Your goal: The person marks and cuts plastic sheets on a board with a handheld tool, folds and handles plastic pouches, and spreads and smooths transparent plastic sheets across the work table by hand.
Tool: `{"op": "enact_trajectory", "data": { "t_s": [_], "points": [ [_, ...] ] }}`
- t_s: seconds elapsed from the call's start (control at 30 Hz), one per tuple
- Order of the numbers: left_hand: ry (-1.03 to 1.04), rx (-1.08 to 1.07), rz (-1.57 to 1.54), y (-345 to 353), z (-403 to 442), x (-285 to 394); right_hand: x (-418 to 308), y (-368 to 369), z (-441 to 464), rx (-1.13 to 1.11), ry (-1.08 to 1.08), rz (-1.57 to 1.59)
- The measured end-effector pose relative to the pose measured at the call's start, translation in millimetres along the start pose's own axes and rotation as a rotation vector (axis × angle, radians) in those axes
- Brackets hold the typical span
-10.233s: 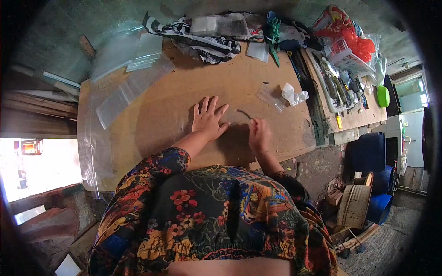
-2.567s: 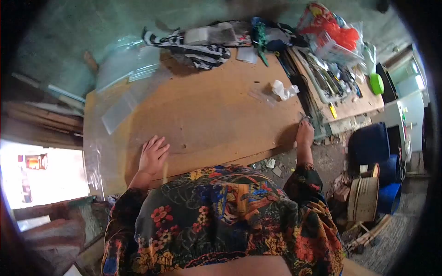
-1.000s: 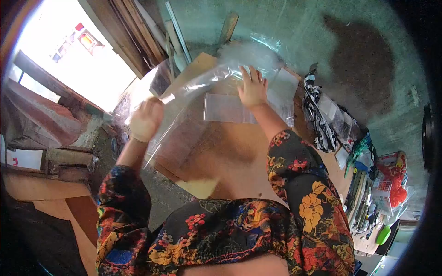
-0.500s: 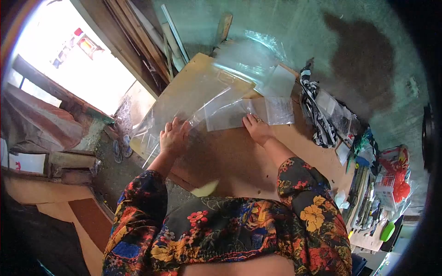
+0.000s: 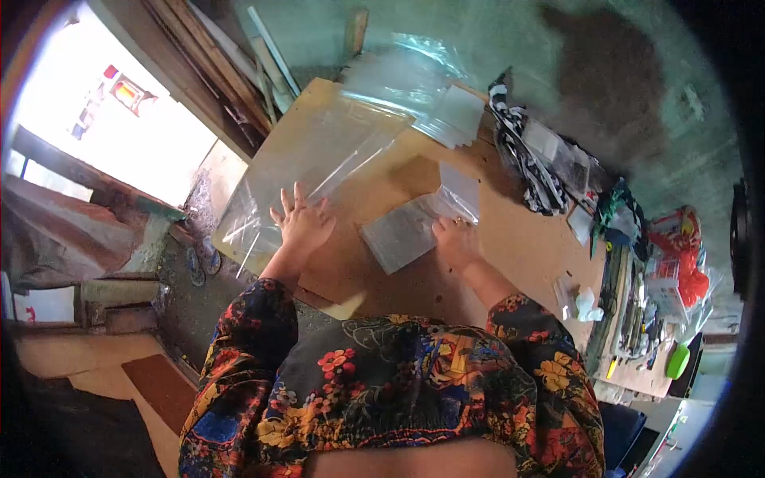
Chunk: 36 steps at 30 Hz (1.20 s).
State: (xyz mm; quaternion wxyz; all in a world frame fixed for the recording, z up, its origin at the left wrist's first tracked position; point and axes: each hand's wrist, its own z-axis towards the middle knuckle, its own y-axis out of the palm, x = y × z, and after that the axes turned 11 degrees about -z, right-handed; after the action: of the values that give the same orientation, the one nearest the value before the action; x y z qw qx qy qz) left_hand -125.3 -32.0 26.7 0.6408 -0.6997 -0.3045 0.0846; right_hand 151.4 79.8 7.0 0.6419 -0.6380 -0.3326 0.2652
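head view: the left hand [image 5: 305,225] lies palm down with fingers spread, gripping nothing, at the near right part of a large clear plastic sheet [image 5: 319,147] that covers the left end of the brown board [image 5: 534,251]. right of it, the right hand [image 5: 458,241] has its fingers bent over the near edge of a smaller clear plastic strip [image 5: 398,235], grasping it there. this strip is on the middle of the board, between the hands and beyond the right one; its left part looks flat, while its far right part is creased and tilted up.

toward the far side lies a stack of clear sheets [image 5: 460,115], with a black-and-white striped bundle [image 5: 522,159] to its right. farther right are a white crumpled piece [image 5: 588,306], just beside the board's right edge, and a red plastic bag [image 5: 690,283] at a white basket [image 5: 666,279].
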Motion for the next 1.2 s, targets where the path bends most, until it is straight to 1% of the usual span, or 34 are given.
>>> {"op": "enact_trajectory", "data": {
  "t_s": [0.03,0.07,0.1,0.17,0.2,0.27,0.3,0.37,0.4,0.47,0.5,0.57,0.6,0.67,0.7,0.77,0.8,0.87,0.9,0.93,0.97,1.0,1.07,1.1,1.17,1.2],
  "points": [
    [0.142,0.106,0.020,-3.5,-4.5,3.5,-5.8,-1.1,-10.4,0.023,0.014,-0.041],
    [0.284,0.214,0.040,-3.5,-9.1,8.0,-8.8,-1.7,-18.7,-0.080,0.015,-0.027],
    [0.296,0.214,0.040,0.8,-15.2,13.2,-16.4,3.5,-27.9,-0.078,0.027,-0.027],
    [0.210,-0.124,-0.465,16.4,-31.4,26.7,-35.3,19.8,-40.0,0.300,-0.016,0.022],
    [0.220,-0.128,-0.461,28.4,-38.3,30.8,-42.4,21.6,-40.0,0.302,-0.005,0.022],
    [0.097,-0.098,-0.754,53.6,-44.8,36.4,-58.0,24.7,-37.6,0.281,-0.243,0.172],
    [0.107,-0.100,-0.750,57.5,-43.4,39.7,-65.6,37.2,-32.0,0.286,-0.232,0.172],
    [0.022,-0.315,-1.022,63.4,-41.9,45.9,-74.5,65.5,-17.0,0.106,0.006,0.358],
    [0.025,-0.312,-1.020,71.1,-44.4,50.4,-73.5,53.1,-15.0,0.110,0.006,0.357],
    [-0.080,-0.099,-1.269,80.6,-50.1,56.9,-70.9,13.6,-11.6,-0.128,-0.039,0.309],
    [-0.073,-0.096,-1.269,76.3,-51.2,58.1,-67.5,17.9,-8.9,-0.121,-0.038,0.306],
    [-0.191,-0.365,-1.419,61.7,-54.7,62.1,-60.1,32.2,-5.1,0.096,-0.261,0.105],
    [-0.187,-0.360,-1.423,57.9,-58.6,64.5,-60.5,27.5,-7.0,0.098,-0.263,0.100],
    [-0.268,-0.212,-1.537,56.6,-67.8,71.2,-59.9,19.8,-15.6,0.386,0.020,0.505],
    [-0.267,-0.212,-1.541,57.1,-69.5,72.0,-59.8,6.6,-20.1,0.386,0.019,0.501],
    [-0.377,-0.302,-1.796,59.5,-73.4,73.6,-62.6,-21.8,-30.8,0.490,0.037,0.656],
    [-0.374,-0.307,-1.796,61.5,-74.6,78.5,-64.9,-24.4,-34.3,0.491,0.041,0.652],
    [-0.404,0.065,-1.763,67.2,-74.0,95.3,-66.3,-27.6,-41.1,0.605,0.023,0.718],
    [-0.404,0.060,-1.764,61.4,-78.3,100.5,-65.4,-29.7,-44.4,0.604,0.027,0.715],
    [-0.471,-0.041,-1.822,48.9,-85.1,106.5,-64.1,-32.1,-47.0,0.497,0.125,0.923],
    [-0.504,-0.095,-1.849,45.7,-89.0,107.4,-62.8,-35.1,-49.9,0.384,0.224,1.128],
    [-0.539,-0.149,-1.873,42.5,-92.8,108.2,-60.5,-43.1,-53.5,0.386,0.228,1.128],
    [-0.361,-0.815,-2.159,42.6,-98.5,102.6,-52.6,-59.8,-60.8,0.225,0.339,1.420],
    [-0.358,-0.827,-2.152,41.7,-100.6,108.6,-48.1,-53.7,-62.7,0.233,0.348,1.419],
    [-0.209,-0.647,-1.952,38.9,-104.6,123.5,-37.9,-37.7,-66.5,0.337,0.274,1.596],
    [-0.204,-0.657,-1.949,39.8,-100.8,124.5,-30.0,-39.6,-70.4,0.345,0.281,1.592]
  ]
}}
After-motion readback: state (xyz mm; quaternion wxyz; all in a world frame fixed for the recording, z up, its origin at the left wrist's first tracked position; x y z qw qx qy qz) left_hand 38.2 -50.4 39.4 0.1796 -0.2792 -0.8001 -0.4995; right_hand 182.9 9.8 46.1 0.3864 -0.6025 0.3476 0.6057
